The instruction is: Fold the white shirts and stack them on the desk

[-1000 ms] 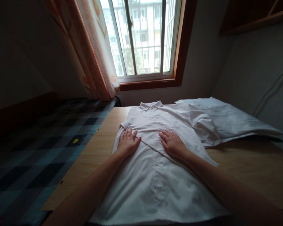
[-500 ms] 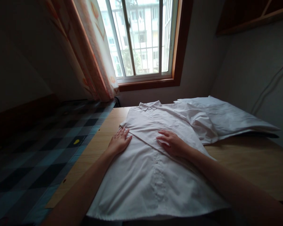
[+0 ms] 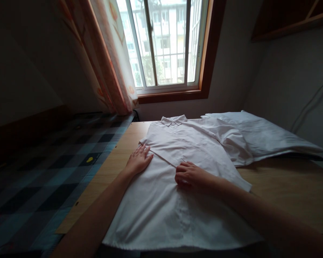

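A white button-up shirt point(image 3: 156, 200) lies front up, its collar toward the window and its hem toward me. One sleeve is folded diagonally across its front. My left hand point(image 3: 140, 157) rests flat on the shirt's left edge with the fingers stretched out. Over the middle of the front, my right hand point(image 3: 190, 173) has its fingers curled and closed on the shirt's cloth, at the edge of the folded sleeve. The fingertips are partly hidden. The other sleeve is spread out to the right, rumpled.
Under the shirt is a wooden board point(image 3: 280, 186). A white folded cloth bundle point(image 3: 274, 132) lies at the back right, against the sleeve. On the left is a checkered bed cover point(image 3: 56, 172). A curtain point(image 3: 110, 64) hangs beside the barred window point(image 3: 164, 46).
My right hand has come down toward me and its fingers have curled closed on the cloth. My left hand stays flat in place. The whole view has shifted slightly.
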The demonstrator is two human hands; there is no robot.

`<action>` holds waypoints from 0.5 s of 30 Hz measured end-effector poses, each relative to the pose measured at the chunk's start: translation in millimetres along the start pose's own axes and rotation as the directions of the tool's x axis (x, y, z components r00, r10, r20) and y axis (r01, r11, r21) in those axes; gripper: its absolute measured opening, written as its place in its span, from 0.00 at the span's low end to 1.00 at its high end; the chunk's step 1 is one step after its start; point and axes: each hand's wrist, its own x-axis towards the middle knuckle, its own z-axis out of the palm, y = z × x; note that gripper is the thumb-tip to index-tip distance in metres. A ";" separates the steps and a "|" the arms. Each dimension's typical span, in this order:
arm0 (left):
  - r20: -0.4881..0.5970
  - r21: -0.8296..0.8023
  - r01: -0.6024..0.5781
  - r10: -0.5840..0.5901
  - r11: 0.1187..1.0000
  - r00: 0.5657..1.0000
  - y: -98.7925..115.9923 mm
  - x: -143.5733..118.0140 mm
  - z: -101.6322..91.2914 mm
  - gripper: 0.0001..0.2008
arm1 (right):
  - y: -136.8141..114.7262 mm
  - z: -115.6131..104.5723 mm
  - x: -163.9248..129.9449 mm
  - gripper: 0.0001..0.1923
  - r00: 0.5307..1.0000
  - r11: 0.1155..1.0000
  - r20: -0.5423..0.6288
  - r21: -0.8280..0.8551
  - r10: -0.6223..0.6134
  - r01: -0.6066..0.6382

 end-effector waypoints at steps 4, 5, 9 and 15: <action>-0.004 -0.013 0.002 -0.002 1.000 1.000 0.6 0.0 -0.1 0.31 | -3.3 0.9 2.9 0.10 1.000 0.998 0.021 -0.059 -0.012 0.013; -0.004 -0.015 0.003 -0.003 1.000 1.000 0.9 -0.1 0.0 0.31 | -4.2 0.9 3.1 0.10 1.000 0.999 0.027 -0.044 -0.012 0.013; 0.000 -0.021 0.014 -0.014 1.000 1.000 0.4 -0.6 1.2 0.31 | -5.4 0.7 0.4 0.10 0.999 0.997 0.037 0.066 -0.038 0.036; -0.123 -0.015 -0.041 0.039 0.999 0.992 0.9 -4.7 -0.3 0.26 | -5.7 -1.1 -2.6 0.10 0.999 0.993 0.038 0.115 -0.030 0.026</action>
